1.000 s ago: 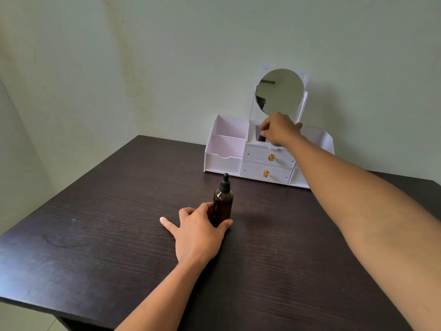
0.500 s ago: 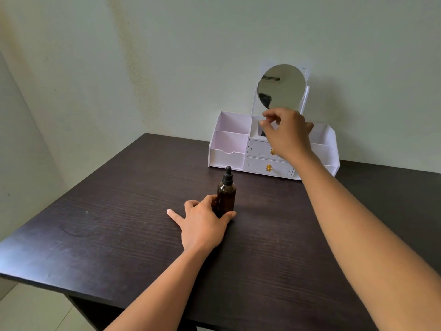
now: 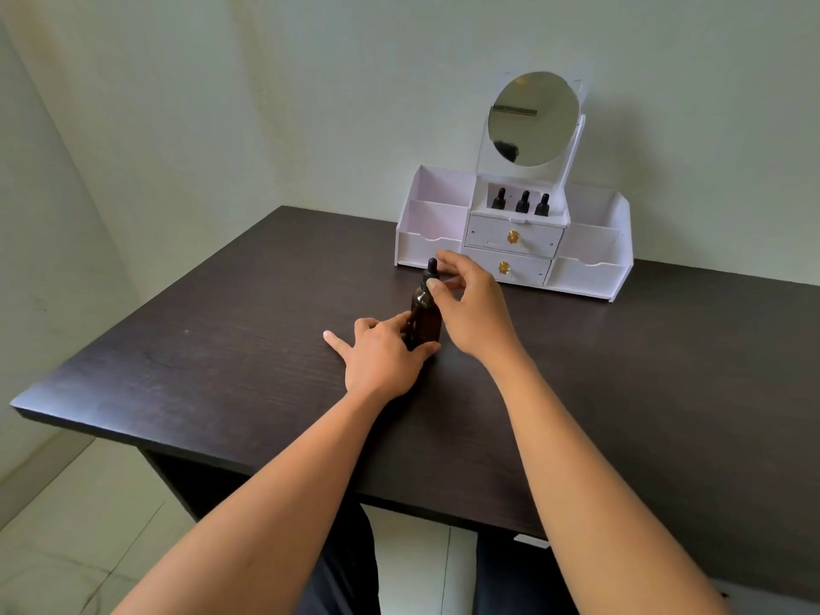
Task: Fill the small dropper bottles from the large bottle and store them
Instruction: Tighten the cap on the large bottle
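One head-worn view — facing forward and down, close over the table [image 3: 213,370].

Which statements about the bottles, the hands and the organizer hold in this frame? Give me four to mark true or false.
1. The right hand has its thumb and fingers at the dropper cap of the large amber bottle. True.
2. The large amber bottle lies on its side. False: it stands upright on the table, and the left hand grips its base.
3. Three small dropper bottles stand in the organizer's centre compartment, below the mirror. True.
4. The organizer's top drawer is pulled open. False: both drawers are shut.
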The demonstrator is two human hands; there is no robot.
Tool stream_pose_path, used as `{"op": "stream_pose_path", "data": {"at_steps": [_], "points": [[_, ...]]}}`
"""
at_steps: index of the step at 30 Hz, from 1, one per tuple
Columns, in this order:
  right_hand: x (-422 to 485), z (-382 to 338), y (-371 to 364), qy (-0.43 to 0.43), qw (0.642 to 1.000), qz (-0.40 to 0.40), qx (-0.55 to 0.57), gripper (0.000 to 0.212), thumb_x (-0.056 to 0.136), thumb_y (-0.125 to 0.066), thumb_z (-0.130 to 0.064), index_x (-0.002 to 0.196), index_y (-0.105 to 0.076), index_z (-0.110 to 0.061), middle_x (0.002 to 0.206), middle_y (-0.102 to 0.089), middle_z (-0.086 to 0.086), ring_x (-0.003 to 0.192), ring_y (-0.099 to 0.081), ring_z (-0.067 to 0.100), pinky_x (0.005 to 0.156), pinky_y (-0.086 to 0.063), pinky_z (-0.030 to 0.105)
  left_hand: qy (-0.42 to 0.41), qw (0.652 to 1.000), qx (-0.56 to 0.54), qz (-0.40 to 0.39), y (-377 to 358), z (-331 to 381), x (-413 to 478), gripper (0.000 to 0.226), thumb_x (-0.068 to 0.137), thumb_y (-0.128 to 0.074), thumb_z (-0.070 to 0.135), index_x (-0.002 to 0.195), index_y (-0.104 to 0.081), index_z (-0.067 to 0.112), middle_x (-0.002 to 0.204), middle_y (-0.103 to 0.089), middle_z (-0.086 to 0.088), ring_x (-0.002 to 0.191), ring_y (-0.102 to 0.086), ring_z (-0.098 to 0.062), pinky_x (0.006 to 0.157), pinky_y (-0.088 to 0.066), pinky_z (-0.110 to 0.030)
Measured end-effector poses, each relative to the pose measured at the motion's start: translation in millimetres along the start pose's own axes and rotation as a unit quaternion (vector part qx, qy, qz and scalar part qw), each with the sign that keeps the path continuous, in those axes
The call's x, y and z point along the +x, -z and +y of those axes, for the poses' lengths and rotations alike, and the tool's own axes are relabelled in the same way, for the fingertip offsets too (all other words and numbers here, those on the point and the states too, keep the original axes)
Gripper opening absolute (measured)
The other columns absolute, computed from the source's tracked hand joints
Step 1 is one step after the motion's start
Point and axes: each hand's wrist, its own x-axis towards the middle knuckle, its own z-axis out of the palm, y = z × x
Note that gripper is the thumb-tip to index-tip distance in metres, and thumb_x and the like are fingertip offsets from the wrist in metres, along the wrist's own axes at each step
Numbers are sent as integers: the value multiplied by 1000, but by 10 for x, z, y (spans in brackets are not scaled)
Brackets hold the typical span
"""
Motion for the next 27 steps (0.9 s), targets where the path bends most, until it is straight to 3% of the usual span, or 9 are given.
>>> {"op": "stream_pose_path", "data": {"at_steps": [6,10,14,18,20,24,27], "points": [[25,-40,48,3,1000,-4,-20,43,95,-63,-19,137,-55,-25,121,-66,-9,104,-65,14,103,-48,49,2,1000,0,3,-13,-5,-13,61,82,-59,69,136,-52,41,122,-64,8,139,-28,-16,110,18,-69],[28,-38,32,5,1000,9,-28,44,90,-70,-25,132,-57,-28,99,-62,-23,95,-65,9,99,-49,52,4,1000,2,4,7,25,-30,65,83,-54,75,137,-53,39,119,-66,8,139,-29,-18,110,17,-69],[2,-43,-5,13,999,34,-28,57,85,-75,-35,136,-52,-27,92,-58,-21,94,-60,8,100,-47,52,6,1000,3,-3,-12,2,-21,64,83,-53,75,138,-52,41,119,-66,7,140,-27,-16,110,17,-70],[22,-40,-26,8,999,25,42,58,95,-59,-34,148,-39,-28,110,-67,-17,109,-61,7,105,-46,49,4,1000,-8,-5,4,9,-15,63,84,-53,74,138,-51,42,111,-68,9,139,-27,-14,110,17,-69],[37,-39,-40,0,998,23,59,57,96,-50,-36,151,-35,-29,108,-72,-12,110,-64,11,105,-47,47,4,1000,-5,-8,11,10,-17,64,85,-52,75,139,-50,42,111,-67,8,138,-26,-14,110,18,-69],[32,-33,0,0,992,108,63,43,97,-52,-25,140,-49,-21,84,-72,0,87,-66,15,96,-51,39,6,1000,-7,-15,-9,-5,0,62,83,-50,78,137,-50,46,110,-68,9,138,-26,-14,110,17,-70],[12,-64,33,12,992,104,72,41,96,-55,-16,137,-51,-19,89,-70,-1,90,-64,11,96,-51,33,4,1000,-2,-15,1,0,-1,60,84,-50,77,135,-51,46,110,-68,9,139,-26,-15,110,17,-69]]}}
